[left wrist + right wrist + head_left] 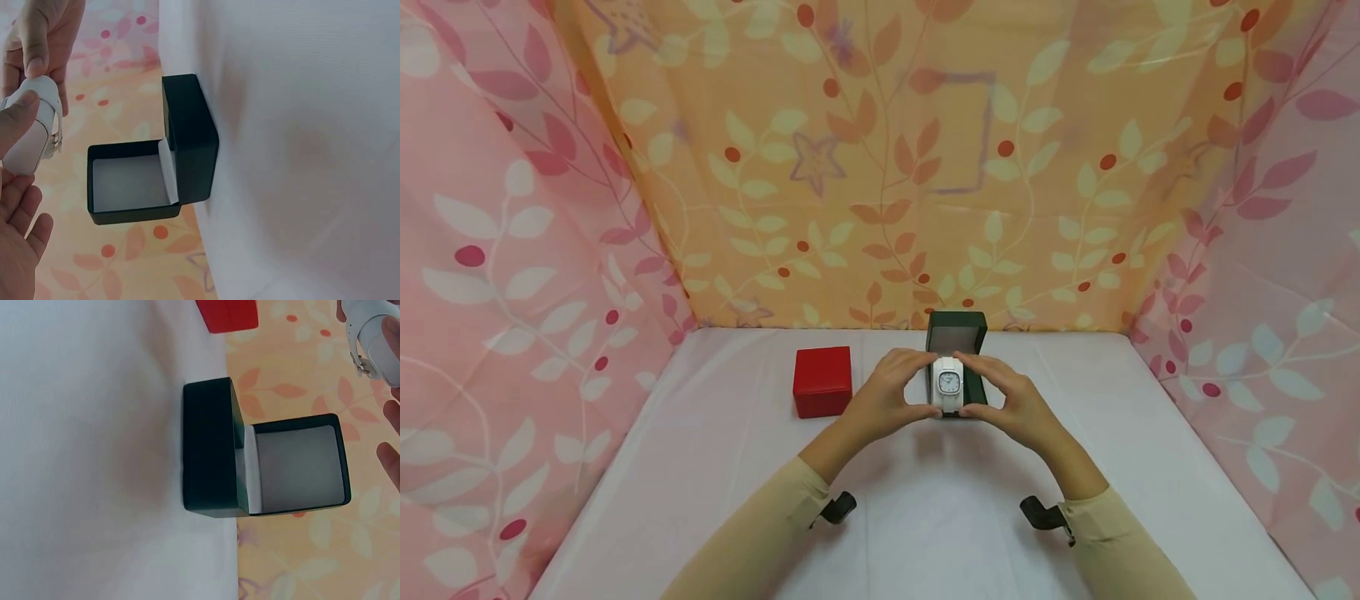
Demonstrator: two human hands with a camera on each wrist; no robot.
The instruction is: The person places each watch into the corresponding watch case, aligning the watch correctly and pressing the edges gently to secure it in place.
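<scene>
A wristwatch (949,383) with a white strap and a squarish white dial is held upright between both hands, its face toward me. My left hand (883,396) pinches it from the left, thumb low and fingers at the top. From the other side my right hand (1018,404) grips it the same way. The strap's buckle shows on the watch (47,122) in the left wrist view. Behind the hands stands a dark green watch box (976,387), its lid (957,321) raised and pale-lined. In the right wrist view the watch (369,340) is apart from the box (212,450).
A closed red box (822,383) stands on the white-covered table (917,533), left of the green box. Yellow patterned cloth (880,167) hangs behind the table, with pink leafy cloth (497,333) at both sides. A black wrist camera (838,507) sits by each sleeve.
</scene>
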